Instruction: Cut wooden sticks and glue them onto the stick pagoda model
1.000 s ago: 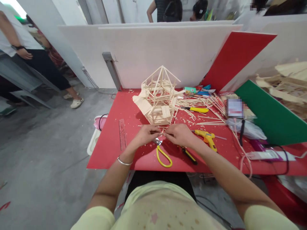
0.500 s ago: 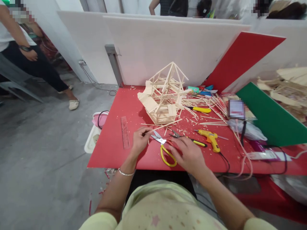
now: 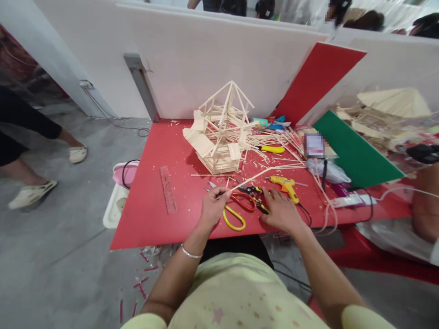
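Note:
My left hand [image 3: 214,206] pinches one end of a thin wooden stick [image 3: 254,177], which slants up to the right over the table. Below and beside that hand lie scissors with one yellow and one red handle [image 3: 234,218], their blades partly hidden behind my fingers. My right hand [image 3: 283,211] rests palm down on the red table, fingers apart. Its fingertips are by black-and-yellow pliers [image 3: 254,191], and I see nothing held in it. Beyond both hands stands a pagoda-like model of wooden sticks [image 3: 219,137] with an open frame on top.
A yellow glue gun [image 3: 286,186] lies right of the pliers. Many loose sticks [image 3: 274,139] and a yellow-handled cutter [image 3: 272,149] are behind it. At left is a clear ruler [image 3: 168,189]. White panels [image 3: 212,59] and a green board [image 3: 356,151] bound the table [image 3: 144,214].
My right hand has moved off the scissors to the right and come down by the pliers, uncovering the red handle. The left hand keeps the stick. The view has turned right.

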`<state>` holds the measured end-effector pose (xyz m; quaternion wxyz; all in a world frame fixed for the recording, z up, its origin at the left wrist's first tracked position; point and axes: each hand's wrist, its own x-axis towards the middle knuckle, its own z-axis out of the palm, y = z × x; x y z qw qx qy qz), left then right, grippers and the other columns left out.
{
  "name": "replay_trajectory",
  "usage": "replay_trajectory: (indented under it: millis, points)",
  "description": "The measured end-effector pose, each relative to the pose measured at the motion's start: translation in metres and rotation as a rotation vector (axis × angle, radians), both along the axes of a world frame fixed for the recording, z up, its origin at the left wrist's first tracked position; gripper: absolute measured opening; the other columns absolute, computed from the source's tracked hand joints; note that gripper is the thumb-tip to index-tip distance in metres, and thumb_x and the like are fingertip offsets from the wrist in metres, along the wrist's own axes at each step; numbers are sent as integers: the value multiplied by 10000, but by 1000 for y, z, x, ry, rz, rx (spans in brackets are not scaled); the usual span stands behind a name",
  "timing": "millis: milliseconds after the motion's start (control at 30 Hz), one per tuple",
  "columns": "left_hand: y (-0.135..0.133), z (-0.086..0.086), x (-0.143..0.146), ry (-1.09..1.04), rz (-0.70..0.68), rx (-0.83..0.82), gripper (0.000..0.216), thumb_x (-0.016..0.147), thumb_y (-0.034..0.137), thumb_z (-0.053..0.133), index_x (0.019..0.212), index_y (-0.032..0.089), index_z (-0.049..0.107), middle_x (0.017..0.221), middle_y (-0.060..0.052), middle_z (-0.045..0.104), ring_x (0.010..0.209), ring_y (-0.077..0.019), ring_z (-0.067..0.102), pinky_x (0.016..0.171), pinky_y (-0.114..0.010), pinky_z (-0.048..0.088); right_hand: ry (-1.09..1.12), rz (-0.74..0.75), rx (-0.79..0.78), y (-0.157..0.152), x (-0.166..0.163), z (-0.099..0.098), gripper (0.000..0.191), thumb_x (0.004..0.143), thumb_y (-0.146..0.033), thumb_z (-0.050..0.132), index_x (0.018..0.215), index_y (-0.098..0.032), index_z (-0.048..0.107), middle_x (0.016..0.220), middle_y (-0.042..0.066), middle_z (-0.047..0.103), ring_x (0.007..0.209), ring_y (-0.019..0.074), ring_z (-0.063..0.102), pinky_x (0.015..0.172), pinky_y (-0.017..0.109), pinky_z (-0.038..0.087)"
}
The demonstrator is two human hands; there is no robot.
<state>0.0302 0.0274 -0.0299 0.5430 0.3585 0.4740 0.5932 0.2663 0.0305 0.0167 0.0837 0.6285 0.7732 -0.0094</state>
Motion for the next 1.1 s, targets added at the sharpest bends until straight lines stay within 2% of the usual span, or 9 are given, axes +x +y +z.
replay_trajectory:
  millis: [167, 300, 367, 533, 600, 700, 833, 900, 1100]
  points:
    - [-1, 9, 12, -95, 49, -60, 307, 715, 411, 790, 836, 140, 711, 557, 47, 540, 467, -50, 425, 491, -184, 376, 12, -47, 69, 8, 4, -8, 818, 716, -470, 680, 1435, -142, 467, 1154, 208, 588, 1053, 383, 566, 918, 491, 404]
    - [-1, 16, 11, -139, 92, -85, 327, 694, 406, 810, 836, 135, 695, 511, 62, 495, 430, -37, 379, 444, -171, 292, 297, -165, 127, 4, 27, -14, 693, 705, -447, 664, 1314, -133, 560, 1179, 213, 576, 1066, 381, 560, 932, 500, 423]
    - [-1, 18, 10, -159, 104, -94, 332, 692, 406, 813, 835, 133, 688, 496, 68, 477, 423, -34, 367, 439, -167, 277, 630, -244, -44, -4, 39, -11, 621, 704, -455, 634, 1254, -169, 594, 1143, 174, 618, 1040, 350, 583, 915, 479, 451]
    - [2, 20, 15, -180, 113, -96, 347, 686, 410, 821, 853, 140, 682, 531, 63, 495, 433, -34, 378, 439, -167, 296, 1741, -437, -749, -45, 30, 5, 477, 674, -515, 547, 1038, -229, 661, 1055, 112, 694, 987, 306, 651, 902, 481, 489]
    - [3, 22, 18, -174, 107, -89, 342, 694, 410, 816, 864, 144, 686, 541, 60, 504, 439, -37, 387, 444, -168, 310, 1892, -414, -946, -61, 13, 9, 443, 612, -430, 621, 1001, -222, 666, 1042, 116, 701, 1004, 310, 660, 951, 514, 467]
    - [2, 27, 21, -158, 107, -62, 331, 700, 407, 815, 862, 148, 689, 557, 57, 508, 451, -38, 398, 456, -169, 327, 1721, -368, -867, -71, -6, 11, 512, 602, -283, 679, 1109, -217, 652, 1053, 107, 706, 1077, 313, 642, 1043, 545, 414]
    - [-1, 33, 22, -113, 101, -32, 304, 736, 398, 794, 871, 149, 682, 611, 47, 531, 482, -42, 420, 479, -176, 355, 1252, -147, -346, -61, -9, 11, 671, 687, -250, 632, 1347, -245, 516, 1316, 106, 612, 1296, 329, 500, 1145, 579, 309]
    - [-2, 35, 23, -100, 97, -24, 300, 744, 395, 786, 880, 150, 679, 634, 43, 546, 487, -44, 420, 484, -181, 359, 1033, -47, -167, -54, -9, 10, 724, 715, -257, 600, 1419, -252, 432, 1377, 126, 555, 1307, 342, 481, 1117, 591, 338]
    - [-5, 38, 27, 49, 44, 27, 257, 789, 400, 728, 802, 151, 665, 603, 40, 515, 501, -60, 382, 494, -194, 324, 698, 62, -34, -42, -17, 7, 728, 789, -265, 578, 1469, -174, 334, 1291, 180, 552, 1194, 331, 545, 1022, 508, 436]
